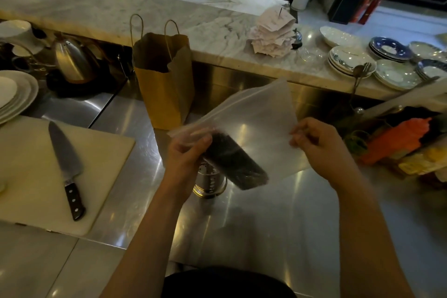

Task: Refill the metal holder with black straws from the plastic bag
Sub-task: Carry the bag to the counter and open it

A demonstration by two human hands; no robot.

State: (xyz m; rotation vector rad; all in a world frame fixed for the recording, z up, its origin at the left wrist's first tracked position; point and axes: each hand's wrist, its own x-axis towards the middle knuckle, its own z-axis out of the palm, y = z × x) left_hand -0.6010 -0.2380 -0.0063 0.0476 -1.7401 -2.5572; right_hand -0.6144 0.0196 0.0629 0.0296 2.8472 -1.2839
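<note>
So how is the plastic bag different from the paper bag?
The plastic bag is see-through and held up by both hands; the brown paper bag is opaque and stands alone on the steel counter. The paper bag has handles; the plastic bag shows none.

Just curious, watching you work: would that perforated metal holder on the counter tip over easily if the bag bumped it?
Probably not easily. The metal holder stands upright on a flared base wider than its body. It looks empty and perforated, so likely light, and the steel counter is shiny, so a bump from the plastic bag might slide it instead.
</note>
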